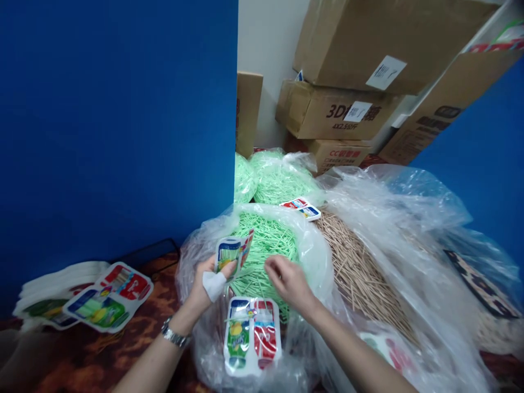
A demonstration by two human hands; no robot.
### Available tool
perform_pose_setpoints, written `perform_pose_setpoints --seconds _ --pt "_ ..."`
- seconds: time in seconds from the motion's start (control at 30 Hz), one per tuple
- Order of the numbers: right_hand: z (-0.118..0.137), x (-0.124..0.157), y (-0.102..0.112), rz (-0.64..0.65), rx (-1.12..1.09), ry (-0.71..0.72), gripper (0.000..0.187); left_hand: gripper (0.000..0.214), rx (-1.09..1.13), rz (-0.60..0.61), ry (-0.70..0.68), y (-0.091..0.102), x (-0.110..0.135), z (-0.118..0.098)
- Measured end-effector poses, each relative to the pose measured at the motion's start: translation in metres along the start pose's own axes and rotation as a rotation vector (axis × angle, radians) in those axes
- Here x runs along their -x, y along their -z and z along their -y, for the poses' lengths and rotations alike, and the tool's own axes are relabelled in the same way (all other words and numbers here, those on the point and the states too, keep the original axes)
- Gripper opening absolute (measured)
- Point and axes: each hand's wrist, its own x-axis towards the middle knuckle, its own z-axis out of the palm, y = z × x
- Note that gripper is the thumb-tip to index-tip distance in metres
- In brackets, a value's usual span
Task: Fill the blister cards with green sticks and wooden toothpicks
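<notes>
My left hand [204, 277] is closed around a small plastic pack [229, 252] printed in blue, green and red, held upright and slightly folded. White tape or cloth [213, 285] wraps the base of its thumb. My right hand [289, 281] hovers over the thin green candy sticks [266, 234], fingers curled together; I cannot make out what is in them. The sticks fill an open clear plastic bag [319, 251]. On the bag's near side lies another two-part pack [252, 335] with a green Sprite-style can and a red cola-style can.
Brown sticks [356, 262] fill a clear bag at right. Further green sticks in bags [282, 177] lie behind, near another pack [302, 208]. Packs [110, 297] are piled on the patterned carpet at left. Cardboard boxes [339, 109] are stacked behind; a blue panel [118, 120] stands at left.
</notes>
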Motion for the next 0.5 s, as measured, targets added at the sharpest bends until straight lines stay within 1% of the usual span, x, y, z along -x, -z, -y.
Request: perform_pose_setpoints --seconds 0.07,0.1,0.17,0.23,0.3,0.33,0.37,0.4,0.47,0.5 --pt "-0.002 0.013 -0.020 0.268 0.186 -0.056 0.008 0.030 0.001 -0.001 0.000 0.003 0.000 -0.001" --pt "-0.002 0.018 -0.030 0.352 0.287 -0.101 0.011 0.029 -0.003 0.001 -0.002 0.004 0.001 -0.002" --pt "-0.003 0.023 -0.045 0.420 0.430 -0.174 0.023 0.027 -0.020 0.001 -0.014 0.003 0.002 -0.002" --pt "-0.006 0.023 -0.047 0.413 0.437 -0.167 0.037 0.024 -0.041 0.011 -0.029 0.002 0.004 -0.002" --pt "-0.008 0.018 -0.036 0.352 0.305 -0.092 0.046 0.022 -0.058 0.028 -0.040 0.001 0.006 -0.001" --pt "-0.008 0.014 -0.026 0.287 0.204 -0.053 0.046 0.021 -0.065 0.036 -0.046 0.000 0.007 0.000" --pt "-0.006 0.010 -0.015 0.191 0.090 -0.020 0.045 0.020 -0.070 0.043 -0.053 0.000 0.008 0.002" --pt "-0.002 0.006 -0.003 0.066 -0.026 -0.002 0.041 0.018 -0.072 0.051 -0.059 -0.001 0.009 0.004" --pt "0.012 -0.001 0.019 -0.206 -0.242 0.008 0.036 0.015 -0.089 0.067 -0.076 -0.004 0.011 0.009" --pt "0.020 -0.004 0.027 -0.310 -0.337 0.012 0.035 0.014 -0.110 0.079 -0.086 -0.006 0.012 0.011"
